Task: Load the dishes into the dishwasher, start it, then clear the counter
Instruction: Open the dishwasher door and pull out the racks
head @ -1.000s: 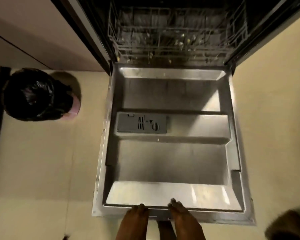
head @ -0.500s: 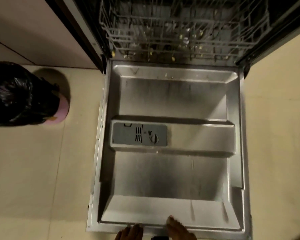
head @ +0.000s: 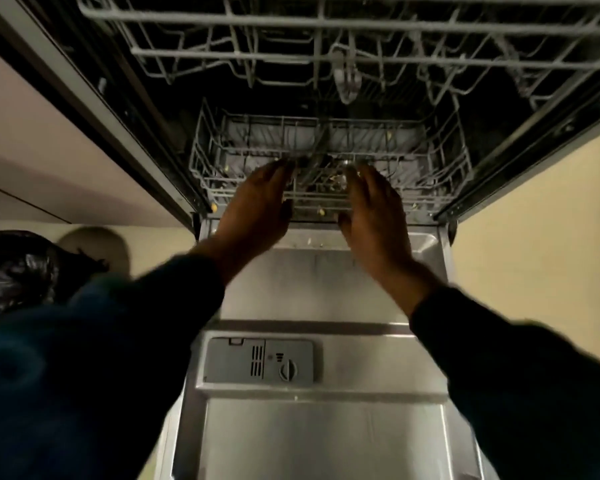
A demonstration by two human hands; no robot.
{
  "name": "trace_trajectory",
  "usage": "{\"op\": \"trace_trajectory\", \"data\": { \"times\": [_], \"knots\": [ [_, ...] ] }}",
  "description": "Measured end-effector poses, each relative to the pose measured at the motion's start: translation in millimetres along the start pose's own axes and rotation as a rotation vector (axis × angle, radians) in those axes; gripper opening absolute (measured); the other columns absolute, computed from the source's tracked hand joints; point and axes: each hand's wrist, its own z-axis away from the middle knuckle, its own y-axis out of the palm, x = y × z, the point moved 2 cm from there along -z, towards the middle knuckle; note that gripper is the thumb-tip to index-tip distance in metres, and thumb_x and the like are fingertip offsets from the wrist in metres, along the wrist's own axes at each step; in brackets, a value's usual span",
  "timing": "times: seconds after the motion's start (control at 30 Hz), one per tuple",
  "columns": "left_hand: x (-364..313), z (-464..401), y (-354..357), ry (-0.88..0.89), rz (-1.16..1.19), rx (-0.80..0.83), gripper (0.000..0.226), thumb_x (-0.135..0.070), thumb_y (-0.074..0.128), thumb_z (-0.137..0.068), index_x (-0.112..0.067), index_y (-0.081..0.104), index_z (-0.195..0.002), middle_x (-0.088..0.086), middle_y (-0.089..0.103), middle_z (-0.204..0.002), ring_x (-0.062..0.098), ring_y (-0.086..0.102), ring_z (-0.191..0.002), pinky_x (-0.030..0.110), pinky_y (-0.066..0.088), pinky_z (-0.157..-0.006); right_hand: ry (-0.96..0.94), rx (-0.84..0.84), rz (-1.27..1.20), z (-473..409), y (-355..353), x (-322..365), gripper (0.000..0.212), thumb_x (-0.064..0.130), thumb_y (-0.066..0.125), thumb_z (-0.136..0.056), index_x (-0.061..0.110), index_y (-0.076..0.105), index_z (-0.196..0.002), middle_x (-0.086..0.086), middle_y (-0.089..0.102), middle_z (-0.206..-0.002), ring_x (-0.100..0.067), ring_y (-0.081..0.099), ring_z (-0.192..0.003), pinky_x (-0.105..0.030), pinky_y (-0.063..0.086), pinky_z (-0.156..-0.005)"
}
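Observation:
The dishwasher stands open, its steel door folded down flat in front of me, with a grey detergent compartment set in it. Inside, the lower wire rack sits pushed in, with small yellowish food bits on it. The upper wire rack hangs above it. My left hand and my right hand both reach over the door to the front edge of the lower rack, fingers stretched forward at its front wires. No dishes show in either rack.
A bin with a black bag stands on the floor to the left of the door. Beige cabinet fronts flank the dishwasher on the left, and a beige surface lies to the right.
Both hands have left the door's near edge and reached forward to the lower rack. The view has dropped lower and closer to the dishwasher's inside.

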Motion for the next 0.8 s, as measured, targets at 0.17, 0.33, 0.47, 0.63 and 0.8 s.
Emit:
{"op": "trace_trajectory", "data": {
  "times": [0.17,0.33,0.47,0.63,0.8],
  "knots": [
    [23.5,-26.5,48.4,-0.025,0.085,0.150,0.067,-0.010,0.050,-0.093,-0.024,0.020,-0.151,0.007,0.031,-0.154,0.024,0.036,-0.138,0.025,0.027,-0.109,-0.010,0.083,0.075,-31.9,31.9,-17.2,0.056,0.010,0.051,-0.094,0.010,0.035,-0.148,-0.011,0.037,-0.152,-0.029,0.026,-0.144,-0.040,0.020,-0.113],
    [13.2,-19.5,47.3,-0.035,0.092,-0.096,0.032,-0.021,0.044,-0.095,-0.017,0.058,-0.124,0.008,0.067,-0.105,0.025,0.064,-0.089,0.018,0.033,-0.068,-0.037,-0.167,0.029,-15.7,18.4,-14.1,0.038,0.002,0.049,-0.082,0.014,0.068,-0.112,-0.009,0.071,-0.105,-0.031,0.065,-0.099,-0.038,0.043,-0.084],
    [-1.4,16.7,44.0,-0.044,0.136,-0.107,0.019,-0.021,0.048,-0.097,-0.012,0.065,-0.100,0.007,0.066,-0.084,0.018,0.058,-0.069,0.016,0.027,-0.054,-0.010,-0.168,-0.025,32.4,9.8,0.1,0.034,0.002,0.054,-0.081,0.016,0.070,-0.108,-0.003,0.072,-0.102,-0.025,0.065,-0.098,-0.033,0.036,-0.082],
    [-21.0,94.6,37.3,-0.126,0.305,0.027,0.011,-0.022,0.055,-0.095,-0.018,0.064,-0.099,-0.007,0.065,-0.088,0.003,0.058,-0.076,0.003,0.040,-0.066,0.099,-0.106,-0.063,106.5,-9.5,16.4,0.030,0.005,0.065,-0.082,0.018,0.071,-0.109,0.000,0.072,-0.103,-0.021,0.064,-0.098,-0.032,0.037,-0.084],
    [-42.1,178.9,33.2,-0.303,0.442,0.183,0.009,-0.021,0.059,-0.092,-0.025,0.064,-0.098,-0.017,0.064,-0.094,-0.012,0.056,-0.089,0.000,0.039,-0.074,0.078,-0.020,-0.161,193.2,-32.4,29.3,0.027,0.016,0.056,-0.090,0.018,0.070,-0.113,0.002,0.071,-0.109,-0.016,0.062,-0.103,-0.027,0.037,-0.089]
  ]
}}
